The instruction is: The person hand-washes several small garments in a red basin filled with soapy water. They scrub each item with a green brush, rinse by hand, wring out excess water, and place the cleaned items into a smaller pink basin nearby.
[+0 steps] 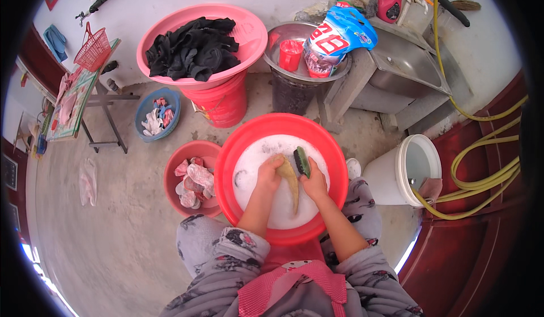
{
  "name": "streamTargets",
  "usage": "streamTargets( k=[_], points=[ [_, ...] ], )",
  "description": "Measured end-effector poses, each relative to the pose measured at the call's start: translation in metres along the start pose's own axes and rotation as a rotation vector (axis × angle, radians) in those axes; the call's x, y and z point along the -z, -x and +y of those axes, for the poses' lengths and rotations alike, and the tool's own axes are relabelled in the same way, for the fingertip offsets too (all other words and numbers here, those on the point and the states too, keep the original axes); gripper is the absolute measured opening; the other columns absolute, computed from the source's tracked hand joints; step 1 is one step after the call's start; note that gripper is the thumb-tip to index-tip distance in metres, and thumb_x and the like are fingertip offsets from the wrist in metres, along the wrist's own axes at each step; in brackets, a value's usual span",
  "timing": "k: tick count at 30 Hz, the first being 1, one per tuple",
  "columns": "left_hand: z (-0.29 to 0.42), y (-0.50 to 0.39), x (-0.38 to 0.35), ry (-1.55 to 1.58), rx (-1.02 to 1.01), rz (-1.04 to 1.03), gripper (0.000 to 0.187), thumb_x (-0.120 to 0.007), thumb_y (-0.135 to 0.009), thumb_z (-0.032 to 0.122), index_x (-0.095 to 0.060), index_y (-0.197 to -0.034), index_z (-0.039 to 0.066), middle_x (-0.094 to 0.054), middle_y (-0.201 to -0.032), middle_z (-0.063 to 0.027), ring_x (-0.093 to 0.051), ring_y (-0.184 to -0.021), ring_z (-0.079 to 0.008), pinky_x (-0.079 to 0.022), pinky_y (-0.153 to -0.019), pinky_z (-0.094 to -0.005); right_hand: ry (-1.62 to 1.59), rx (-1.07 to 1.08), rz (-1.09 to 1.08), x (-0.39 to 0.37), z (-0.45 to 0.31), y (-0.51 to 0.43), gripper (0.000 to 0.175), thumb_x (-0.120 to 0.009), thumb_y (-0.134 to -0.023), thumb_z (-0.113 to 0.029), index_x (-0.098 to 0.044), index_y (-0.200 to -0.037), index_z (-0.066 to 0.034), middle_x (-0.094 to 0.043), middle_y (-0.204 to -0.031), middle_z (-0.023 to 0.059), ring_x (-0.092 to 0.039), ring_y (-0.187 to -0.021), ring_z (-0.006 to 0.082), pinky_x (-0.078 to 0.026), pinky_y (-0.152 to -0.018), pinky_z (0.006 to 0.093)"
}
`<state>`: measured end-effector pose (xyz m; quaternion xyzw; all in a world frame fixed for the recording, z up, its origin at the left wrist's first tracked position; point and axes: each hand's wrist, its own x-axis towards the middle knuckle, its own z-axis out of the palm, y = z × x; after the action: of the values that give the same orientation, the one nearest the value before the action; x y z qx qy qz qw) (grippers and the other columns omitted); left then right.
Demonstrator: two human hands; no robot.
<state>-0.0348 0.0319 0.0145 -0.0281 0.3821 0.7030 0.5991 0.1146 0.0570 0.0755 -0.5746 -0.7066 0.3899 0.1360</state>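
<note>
A red plastic basin stands before me, filled with white soap suds. My left hand grips one end of a wet yellowish cloth item, whose narrow end hangs down towards the suds. Whether it is a sock or a glove I cannot tell. In my right hand is a green scrubbing brush with dark bristles, held just right of the cloth and apart from it. Both hands are over the basin.
Left of the basin sits a pink basin of soiled gloves. Beyond are a blue basin and a large pink tub of black clothing. A detergent bag, steel sink, white bucket and yellow hose stand right.
</note>
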Motion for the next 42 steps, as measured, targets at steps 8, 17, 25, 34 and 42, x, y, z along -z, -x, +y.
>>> streamTargets(
  k=[8,17,25,34,42],
  points=[
    [-0.007,-0.004,0.011,-0.017,-0.197,0.094,0.022,-0.045,-0.092,0.014,-0.055,-0.106,-0.001,-0.058,-0.102,-0.0107,-0.056,-0.092,-0.0192,-0.047,-0.083,-0.0322,0.315,0.006,-0.090,0.031,-0.032,0.007,0.048,-0.052,-0.086,-0.031,-0.043,-0.131,-0.0173,-0.061,-0.094,0.0226,-0.059,-0.087,0.0373,-0.046,-0.076,0.0449],
    [-0.033,0.004,-0.006,0.166,0.095,0.038,0.034,-0.030,-0.097,0.026,-0.050,-0.115,0.005,-0.056,-0.111,-0.0105,-0.051,-0.106,-0.0242,-0.040,-0.093,-0.0398,0.404,0.188,-0.025,-0.011,-0.038,-0.005,0.048,-0.047,-0.090,-0.023,-0.036,-0.136,-0.0207,-0.061,-0.075,0.0199,-0.060,-0.068,0.0366,-0.046,-0.062,0.0463],
    [-0.014,0.004,0.002,0.187,0.103,-0.019,0.037,-0.026,-0.097,0.025,-0.048,-0.116,0.002,-0.054,-0.114,-0.0129,-0.050,-0.107,-0.0256,-0.038,-0.096,-0.0392,0.436,0.176,-0.137,-0.007,-0.050,0.019,0.050,-0.047,-0.089,-0.026,-0.034,-0.137,-0.0215,-0.063,-0.085,0.0202,-0.061,-0.079,0.0363,-0.047,-0.070,0.0464],
    [0.001,0.006,0.005,0.315,0.071,-0.161,0.031,-0.037,-0.088,0.010,-0.048,-0.114,-0.003,-0.053,-0.111,-0.0143,-0.051,-0.105,-0.0270,-0.042,-0.090,-0.0369,0.318,0.031,-0.026,-0.015,-0.006,-0.029,0.048,-0.048,-0.088,-0.028,-0.037,-0.135,-0.0204,-0.063,-0.085,0.0203,-0.060,-0.081,0.0379,-0.046,-0.071,0.0468],
    [-0.007,0.020,-0.012,-0.113,0.099,-0.160,0.038,-0.039,-0.079,-0.003,-0.047,-0.116,-0.003,-0.055,-0.109,-0.0133,-0.053,-0.102,-0.0241,-0.043,-0.090,-0.0344,0.508,0.255,-0.103,0.001,-0.026,-0.011,0.052,-0.051,-0.087,-0.026,-0.035,-0.136,-0.0218,-0.063,-0.073,0.0186,-0.061,-0.070,0.0364,-0.047,-0.063,0.0468]
  ],
)
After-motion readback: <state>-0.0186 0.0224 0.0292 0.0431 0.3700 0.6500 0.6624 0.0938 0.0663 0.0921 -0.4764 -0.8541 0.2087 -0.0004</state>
